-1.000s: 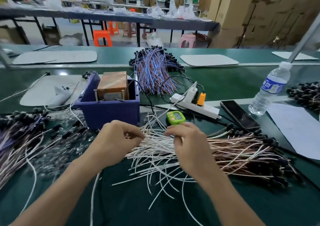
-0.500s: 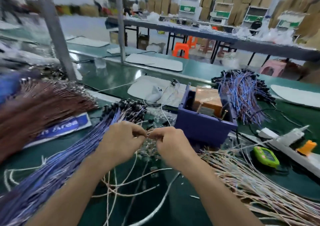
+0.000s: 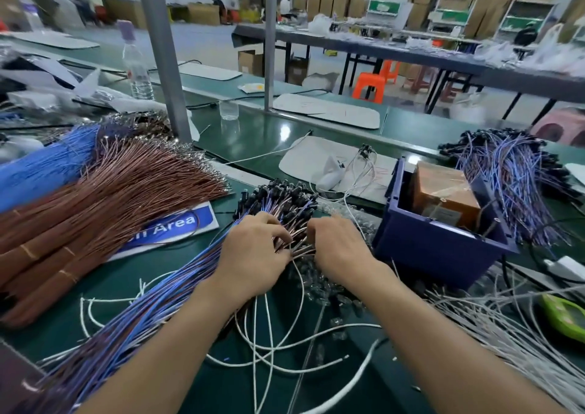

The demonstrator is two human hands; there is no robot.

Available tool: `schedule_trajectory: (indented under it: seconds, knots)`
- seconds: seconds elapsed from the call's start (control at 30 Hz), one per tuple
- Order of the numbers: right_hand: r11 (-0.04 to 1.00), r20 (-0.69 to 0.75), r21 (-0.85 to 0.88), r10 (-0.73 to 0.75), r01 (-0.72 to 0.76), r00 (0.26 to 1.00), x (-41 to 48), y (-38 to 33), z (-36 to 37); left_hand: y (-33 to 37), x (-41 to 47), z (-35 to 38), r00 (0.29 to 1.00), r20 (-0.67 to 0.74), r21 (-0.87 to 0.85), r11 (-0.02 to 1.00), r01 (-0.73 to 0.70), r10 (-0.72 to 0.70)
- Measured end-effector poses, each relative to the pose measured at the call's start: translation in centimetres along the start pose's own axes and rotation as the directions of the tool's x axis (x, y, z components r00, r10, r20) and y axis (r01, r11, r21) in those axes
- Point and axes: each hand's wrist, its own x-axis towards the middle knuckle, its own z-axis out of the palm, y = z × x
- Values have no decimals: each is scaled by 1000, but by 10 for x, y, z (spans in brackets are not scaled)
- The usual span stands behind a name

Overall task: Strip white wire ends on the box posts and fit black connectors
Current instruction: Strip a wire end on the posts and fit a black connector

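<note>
Left grip, right grip: both curled, pinching thin strands of the connector-tipped bundle. White wires: loose on surface below wrists, beside box. Light, limp, springy, likely tangle-prone; best pinched close behind the end.

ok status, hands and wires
Left hand, right hand both pinching strands of black-tipped wire bundle. Purple box untouched at right. Loose white wires between forearms.

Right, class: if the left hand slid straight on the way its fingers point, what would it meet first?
The left hand points forward and rightward along the wire bundle. It would first meet the bundle's black connectors, just past its fingertips, though depth is unclear.
</note>
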Motion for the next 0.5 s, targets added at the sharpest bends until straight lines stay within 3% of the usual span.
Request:
schedule_trajectory:
  seconds: [0.1,0.17,0.27,0.37,0.43,0.5]
  knots:
    - [995,-123,94,-24,36,992,-11,1,-2,6,0,-2,999,-2,95,994,-50,51]
    - [986,-158,143,-66,89,985,-19,4,-10,12,-1,-5,996,-28,64,995,-80,82]
    - [962,-205,220,-118,163,972,-36,12,-25,24,-1,-16,1000,12,-267,963,18,-15]
    - [935,-313,302,-86,185,946,-58,25,-42,37,0,-31,982,191,-651,750,117,13]
    - [907,-382,378,-29,185,924,-73,36,-54,43,-1,-39,961,267,-735,660,153,75]
    - [896,-437,406,17,181,899,-85,46,-63,43,-2,-45,938,324,-738,653,172,119]
